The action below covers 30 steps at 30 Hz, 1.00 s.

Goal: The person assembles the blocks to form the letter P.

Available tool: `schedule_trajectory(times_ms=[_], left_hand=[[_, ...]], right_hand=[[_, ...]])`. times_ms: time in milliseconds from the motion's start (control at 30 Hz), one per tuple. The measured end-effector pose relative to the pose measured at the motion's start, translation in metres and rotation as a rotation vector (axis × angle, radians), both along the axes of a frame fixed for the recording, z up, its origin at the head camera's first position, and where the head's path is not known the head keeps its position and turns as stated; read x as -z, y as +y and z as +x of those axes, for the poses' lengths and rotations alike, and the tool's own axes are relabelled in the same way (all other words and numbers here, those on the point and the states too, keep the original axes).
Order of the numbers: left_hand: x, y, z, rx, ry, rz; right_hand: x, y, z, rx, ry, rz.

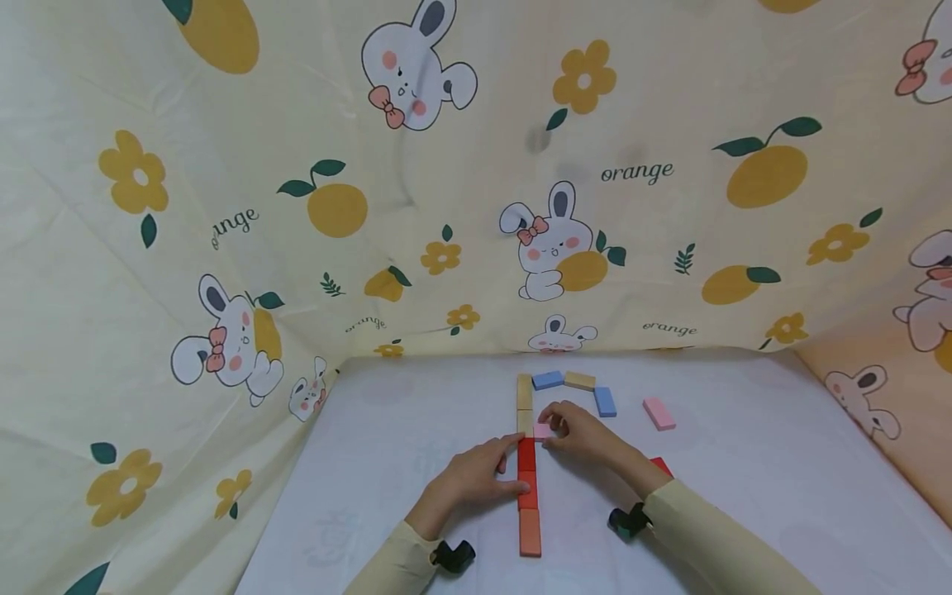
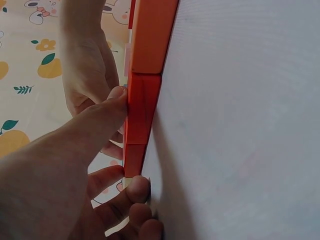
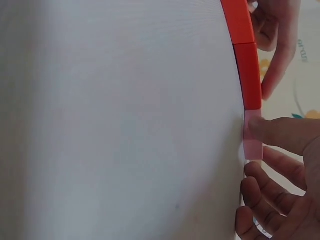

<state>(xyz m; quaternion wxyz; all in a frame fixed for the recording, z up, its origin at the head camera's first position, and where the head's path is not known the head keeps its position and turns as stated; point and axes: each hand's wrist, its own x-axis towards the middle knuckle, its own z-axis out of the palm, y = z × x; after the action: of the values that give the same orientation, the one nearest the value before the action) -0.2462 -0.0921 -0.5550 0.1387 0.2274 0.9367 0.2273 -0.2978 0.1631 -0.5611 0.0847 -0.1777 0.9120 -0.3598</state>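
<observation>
In the head view a straight row of flat blocks runs away from the person: an orange block (image 1: 530, 533) nearest, two red blocks (image 1: 526, 454), then two tan blocks (image 1: 524, 392). My left hand (image 1: 472, 475) lies along the row's left side, its thumb touching the nearer red block and its fingers extended toward the far end of the red pair. Between thumb and fingers, my right hand (image 1: 583, 434) pinches a pink block (image 3: 253, 147) at the row's right side, beside the nearer tan block. Part of that pink block is hidden by the thumb.
A curve of a blue block (image 1: 548, 380), a tan block (image 1: 579, 380) and another blue block (image 1: 606, 402) bends off the row's far end. Farther right lie a loose pink block (image 1: 659, 413) and a red block (image 1: 660, 467), partly behind the right forearm. A printed curtain (image 1: 446, 207) surrounds the white table (image 1: 744, 463).
</observation>
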Motion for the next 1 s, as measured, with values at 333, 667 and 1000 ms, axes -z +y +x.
schedule_trajectory(times_ms=[333,667,1000], left_hand=[[-0.001,0.000,-0.001,-0.011,-0.015,-0.009],[-0.001,0.000,0.001,0.001,-0.006,-0.012],[-0.001,0.000,0.000,0.014,0.001,-0.003]], right_hand=[[-0.009,0.021,0.010,0.016,0.005,0.002],[-0.027,0.067,0.031,-0.021,0.085,0.049],[-0.030,0.101,0.056,0.051,0.103,0.056]])
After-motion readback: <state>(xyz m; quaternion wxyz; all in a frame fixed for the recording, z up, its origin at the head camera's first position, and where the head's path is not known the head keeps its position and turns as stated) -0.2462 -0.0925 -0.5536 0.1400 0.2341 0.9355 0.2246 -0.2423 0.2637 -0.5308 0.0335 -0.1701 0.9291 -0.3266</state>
